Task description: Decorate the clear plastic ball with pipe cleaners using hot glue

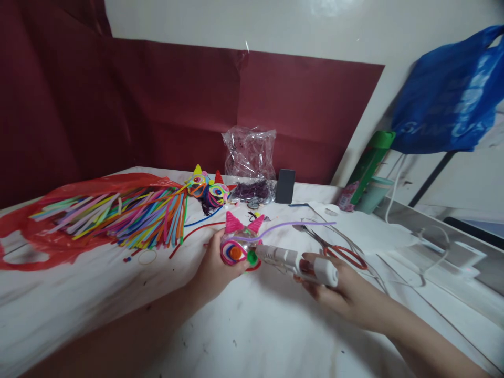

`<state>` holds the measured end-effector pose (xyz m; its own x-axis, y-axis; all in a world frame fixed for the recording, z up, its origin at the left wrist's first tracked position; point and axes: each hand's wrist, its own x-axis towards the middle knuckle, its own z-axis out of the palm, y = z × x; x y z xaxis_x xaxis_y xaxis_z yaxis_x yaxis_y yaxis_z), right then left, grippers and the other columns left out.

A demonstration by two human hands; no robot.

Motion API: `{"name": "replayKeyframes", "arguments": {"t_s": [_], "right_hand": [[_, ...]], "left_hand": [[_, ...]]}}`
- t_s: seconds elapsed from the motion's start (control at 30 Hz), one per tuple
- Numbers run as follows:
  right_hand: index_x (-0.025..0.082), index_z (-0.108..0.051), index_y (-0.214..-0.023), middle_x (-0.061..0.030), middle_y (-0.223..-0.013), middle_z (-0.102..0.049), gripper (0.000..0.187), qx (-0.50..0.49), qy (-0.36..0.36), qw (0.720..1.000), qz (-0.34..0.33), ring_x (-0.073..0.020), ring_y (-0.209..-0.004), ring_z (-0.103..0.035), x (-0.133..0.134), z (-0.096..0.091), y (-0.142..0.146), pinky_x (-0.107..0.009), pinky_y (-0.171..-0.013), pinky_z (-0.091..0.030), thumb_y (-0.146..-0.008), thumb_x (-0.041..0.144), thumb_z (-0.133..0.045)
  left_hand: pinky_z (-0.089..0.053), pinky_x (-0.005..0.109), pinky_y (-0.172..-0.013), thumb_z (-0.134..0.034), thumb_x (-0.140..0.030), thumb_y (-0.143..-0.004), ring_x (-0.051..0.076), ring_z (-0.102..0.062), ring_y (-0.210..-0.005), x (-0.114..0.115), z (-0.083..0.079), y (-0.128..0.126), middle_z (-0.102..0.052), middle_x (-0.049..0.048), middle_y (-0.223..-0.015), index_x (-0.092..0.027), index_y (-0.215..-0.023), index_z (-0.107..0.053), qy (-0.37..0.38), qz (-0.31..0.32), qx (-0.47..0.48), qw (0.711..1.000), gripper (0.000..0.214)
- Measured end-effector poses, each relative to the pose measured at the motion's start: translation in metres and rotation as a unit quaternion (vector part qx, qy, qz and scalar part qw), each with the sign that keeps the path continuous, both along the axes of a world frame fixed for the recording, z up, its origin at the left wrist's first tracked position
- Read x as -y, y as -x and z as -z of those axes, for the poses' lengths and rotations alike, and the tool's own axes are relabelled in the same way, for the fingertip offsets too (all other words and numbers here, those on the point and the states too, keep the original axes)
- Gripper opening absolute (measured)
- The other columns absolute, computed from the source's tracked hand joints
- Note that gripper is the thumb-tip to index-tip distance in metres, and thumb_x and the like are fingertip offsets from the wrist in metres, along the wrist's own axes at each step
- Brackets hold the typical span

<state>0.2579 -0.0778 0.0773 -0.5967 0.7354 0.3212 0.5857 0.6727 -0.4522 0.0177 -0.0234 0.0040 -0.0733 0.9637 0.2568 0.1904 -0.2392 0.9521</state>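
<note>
1. Left hand (214, 265) is pinching the cat head (240, 247) by its left side; most fingers are hiding behind it.
2. Right hand (340, 289) is curling around the glue gun (295, 262); gun body is blocking part of the grip.
3. Cat head is sitting right at the left thumb, facing the nozzle. Can't tell if the nozzle is touching it.
4. Purple pipe cleaner (299, 224) is crossing the cat head, running right.
5. Scissors (342, 254) are lying just beyond the right hand.
6. Farther left, pipe cleaners (134, 215) are covering the red bag (74, 254); frame is cutting the bag off.
</note>
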Motion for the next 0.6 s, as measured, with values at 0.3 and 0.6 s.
{"name": "replayKeyframes", "arguments": {"t_s": [0.3, 0.6], "right_hand": [[0.020, -0.048, -0.071, 0.0010, -0.067, -0.052, 0.012, 0.012, -0.012, 1.000, 0.004, -0.0117, -0.057, -0.048, 0.0027, -0.0032, 0.0007, -0.022, -0.053, -0.038, -0.079, 0.013, -0.043], [0.020, -0.047, -0.071, 0.0006, -0.067, -0.052, 0.011, 0.019, -0.008, 1.000, 0.017, -0.0121, -0.059, -0.048, 0.0025, -0.0038, 0.0003, -0.022, -0.054, -0.038, -0.080, 0.014, -0.043]], "left_hand": [[-0.048, 0.042, -0.088, -0.076, -0.022, -0.056, 0.027, -0.060, -0.104, 0.0009, -0.0007, -0.0002, -0.061, 0.0090, -0.113, -0.020, -0.123, -0.043, 0.002, -0.007, -0.022, 1.000, 0.074], [-0.049, 0.040, -0.088, -0.078, -0.021, -0.053, 0.027, -0.061, -0.103, 0.0026, -0.0054, -0.0013, -0.063, 0.0079, -0.110, -0.020, -0.120, -0.046, 0.006, -0.017, -0.001, 1.000, 0.074]]}}
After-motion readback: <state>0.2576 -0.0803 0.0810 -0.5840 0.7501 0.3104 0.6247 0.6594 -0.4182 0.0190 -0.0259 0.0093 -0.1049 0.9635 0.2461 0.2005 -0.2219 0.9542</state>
